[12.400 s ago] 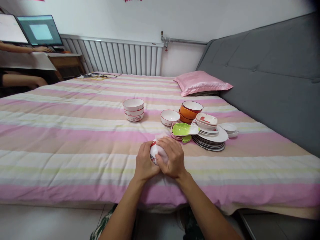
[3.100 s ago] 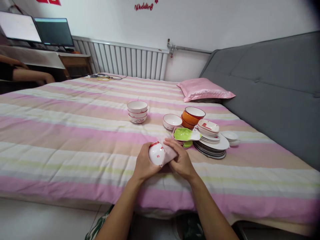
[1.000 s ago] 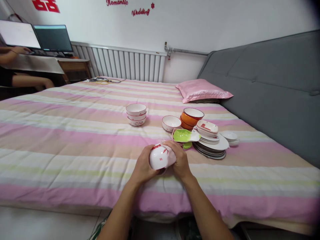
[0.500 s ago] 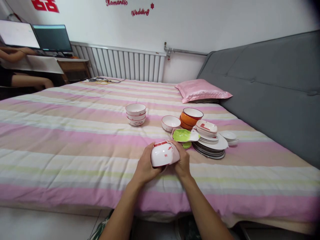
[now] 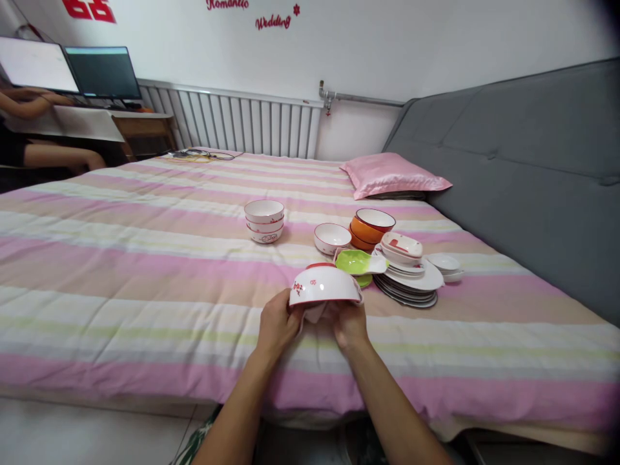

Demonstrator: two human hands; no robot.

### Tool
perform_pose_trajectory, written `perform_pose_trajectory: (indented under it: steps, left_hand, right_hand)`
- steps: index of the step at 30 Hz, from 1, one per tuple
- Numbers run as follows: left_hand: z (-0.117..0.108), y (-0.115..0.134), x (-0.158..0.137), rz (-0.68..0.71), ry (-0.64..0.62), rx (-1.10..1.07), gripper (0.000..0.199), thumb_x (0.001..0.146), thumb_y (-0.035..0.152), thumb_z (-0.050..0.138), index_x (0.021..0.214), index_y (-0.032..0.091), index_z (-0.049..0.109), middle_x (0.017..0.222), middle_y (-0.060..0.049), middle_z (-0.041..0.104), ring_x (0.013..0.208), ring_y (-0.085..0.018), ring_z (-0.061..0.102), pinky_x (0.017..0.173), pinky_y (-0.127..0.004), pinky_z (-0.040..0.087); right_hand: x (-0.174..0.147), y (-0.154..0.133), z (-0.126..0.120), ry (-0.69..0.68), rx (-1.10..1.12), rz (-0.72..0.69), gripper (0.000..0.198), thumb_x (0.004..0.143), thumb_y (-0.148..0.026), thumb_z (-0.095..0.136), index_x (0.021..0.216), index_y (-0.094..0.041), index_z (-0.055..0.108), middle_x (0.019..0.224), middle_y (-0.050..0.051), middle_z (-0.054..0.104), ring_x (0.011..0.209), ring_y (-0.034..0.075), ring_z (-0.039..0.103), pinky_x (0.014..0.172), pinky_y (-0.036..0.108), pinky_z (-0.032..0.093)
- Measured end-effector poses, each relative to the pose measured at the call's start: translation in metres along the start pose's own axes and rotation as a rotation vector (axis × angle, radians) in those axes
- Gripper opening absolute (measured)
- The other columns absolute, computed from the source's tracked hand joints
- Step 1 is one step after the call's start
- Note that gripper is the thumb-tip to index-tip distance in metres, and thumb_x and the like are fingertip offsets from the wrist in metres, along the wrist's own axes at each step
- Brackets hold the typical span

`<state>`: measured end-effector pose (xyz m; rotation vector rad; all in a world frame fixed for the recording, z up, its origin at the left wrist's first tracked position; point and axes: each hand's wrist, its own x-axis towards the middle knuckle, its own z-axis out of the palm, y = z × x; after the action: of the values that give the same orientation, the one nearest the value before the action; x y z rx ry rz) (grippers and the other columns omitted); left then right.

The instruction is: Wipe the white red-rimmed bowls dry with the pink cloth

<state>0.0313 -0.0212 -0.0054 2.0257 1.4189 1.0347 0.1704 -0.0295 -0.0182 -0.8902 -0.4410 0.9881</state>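
Note:
A white bowl with red flowers is tipped upside down between my hands, above the striped bed. My left hand is closed on its left rim. My right hand grips the right side from below, together with a pale cloth that hangs inside and under the rim. Just beyond the bowl lie green leaf-shaped dishes. A single white bowl with a red rim stands behind them. Farther left is a stack of matching bowls.
Orange bowls are stacked at the right, behind a pile of plates topped by small rectangular dishes. White saucers lie beside it. A pink pillow rests near the grey headboard. A person's arm shows at the desk.
The bowl has turned in my hands from its tilted side to rim-down. My right hand has shifted from its upper side to underneath, with the cloth. The other dishes stay put.

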Motion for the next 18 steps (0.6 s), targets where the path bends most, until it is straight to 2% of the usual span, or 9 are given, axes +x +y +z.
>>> perform_pose_trajectory:
  steps: [4,10,14,18]
  left_hand:
    - [-0.002,-0.002,-0.001,0.017,0.03,-0.042,0.018,0.081,0.032,0.048,0.083,0.018,0.059,0.078,-0.005,0.068,0.075,-0.021,0.064,0.064,-0.027,0.043]
    - [-0.004,-0.006,-0.001,0.005,0.022,-0.04,0.022,0.076,0.027,0.049,0.094,0.019,0.061,0.079,-0.004,0.069,0.077,-0.022,0.065,0.064,-0.027,0.045]
    - [-0.003,-0.007,-0.001,-0.009,0.012,-0.021,0.028,0.076,0.027,0.049,0.098,0.019,0.065,0.081,-0.004,0.071,0.079,-0.023,0.066,0.062,-0.027,0.045]
    - [-0.003,-0.009,-0.001,-0.041,0.008,-0.043,0.03,0.075,0.026,0.048,0.097,0.018,0.066,0.082,-0.005,0.071,0.078,-0.023,0.067,0.06,-0.026,0.045]
  right_hand:
    - [-0.006,0.002,0.004,-0.04,0.005,0.029,0.038,0.062,-0.026,0.062,0.1,-0.021,0.068,0.085,0.003,0.075,0.071,0.019,0.068,0.064,0.033,0.056]
    - [-0.006,0.012,0.002,-0.08,-0.042,0.019,0.03,0.06,-0.024,0.065,0.09,-0.02,0.07,0.071,0.003,0.073,0.062,0.019,0.066,0.058,0.032,0.056]
    - [-0.005,0.016,0.002,-0.172,-0.089,-0.028,0.025,0.068,-0.03,0.062,0.09,-0.02,0.07,0.073,0.004,0.074,0.065,0.02,0.068,0.062,0.035,0.057]
    - [-0.005,0.017,0.001,-0.155,-0.088,-0.052,0.027,0.071,-0.031,0.061,0.096,-0.022,0.069,0.085,0.005,0.075,0.072,0.02,0.069,0.069,0.036,0.058]
